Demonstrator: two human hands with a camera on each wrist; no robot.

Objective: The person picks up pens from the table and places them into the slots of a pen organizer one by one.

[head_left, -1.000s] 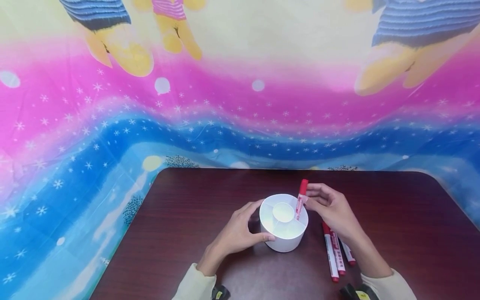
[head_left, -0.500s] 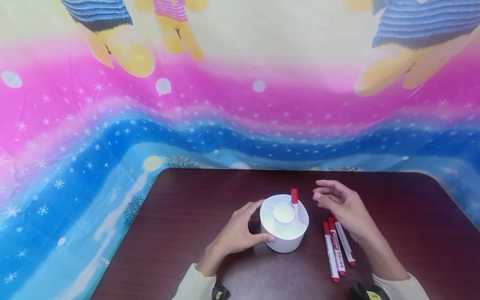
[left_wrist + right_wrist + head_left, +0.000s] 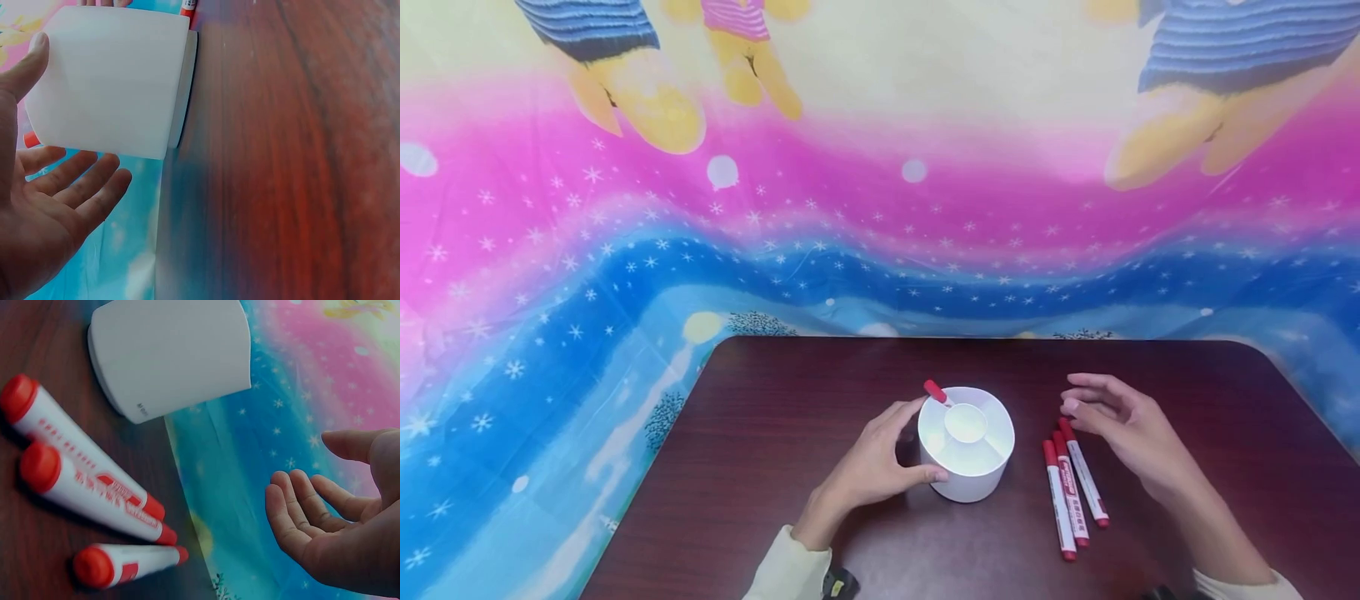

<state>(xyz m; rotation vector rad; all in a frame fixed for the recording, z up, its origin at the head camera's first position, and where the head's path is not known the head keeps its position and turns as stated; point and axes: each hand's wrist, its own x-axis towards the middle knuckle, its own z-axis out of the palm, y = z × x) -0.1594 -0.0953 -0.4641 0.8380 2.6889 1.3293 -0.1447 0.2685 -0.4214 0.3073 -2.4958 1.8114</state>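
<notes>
A white round pen holder (image 3: pixel 964 483) with a central ring and divided compartments stands on the table. One red-capped marker (image 3: pixel 936 392) leans in its back-left compartment, cap above the rim. My left hand (image 3: pixel 880 458) holds the holder's left side, thumb at the front and fingers toward the back; the left wrist view shows this hand (image 3: pixel 62 212) against the white wall (image 3: pixel 109 81). My right hand (image 3: pixel 1127 425) hovers at the right with loosely bent fingers, holding nothing. Just below and left of it lie three red-and-white markers (image 3: pixel 1070 492), side by side.
The dark wood table (image 3: pixel 820 375) has rounded far corners. A colourful printed cloth (image 3: pixel 880 208) hangs right behind its far edge and along its left side.
My right hand has let go of the marker and moved right. The marker has shifted from the holder's right side to its back left, as the holder turned. My left hand stays.
</notes>
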